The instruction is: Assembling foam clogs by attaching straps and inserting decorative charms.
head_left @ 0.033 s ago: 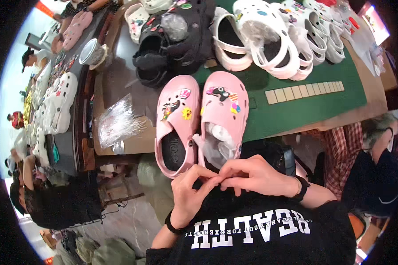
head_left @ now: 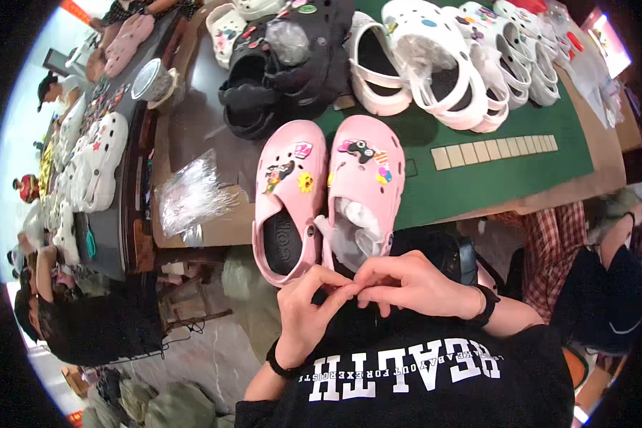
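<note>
The left hand (head_left: 305, 305) and right hand (head_left: 424, 287) met at pinched fingertips, perhaps for steadiness; whether anything small sat between them could not be told. Just beyond, the pink clogs (head_left: 367, 137) lay side by side across the worktop's (head_left: 192, 135) near edge, toes inward, which kept their charms (head_left: 305, 182) in view; crumpled plastic (head_left: 355, 227) filled one, possibly holding its shape.

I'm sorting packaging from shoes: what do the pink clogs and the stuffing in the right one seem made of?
Pink clogs: probably moulded foam, fairly matte, judging by smooth, holed uppers. Stuffing: likely thin plastic film, slightly glossy, crumpled and partly see-through.
</note>
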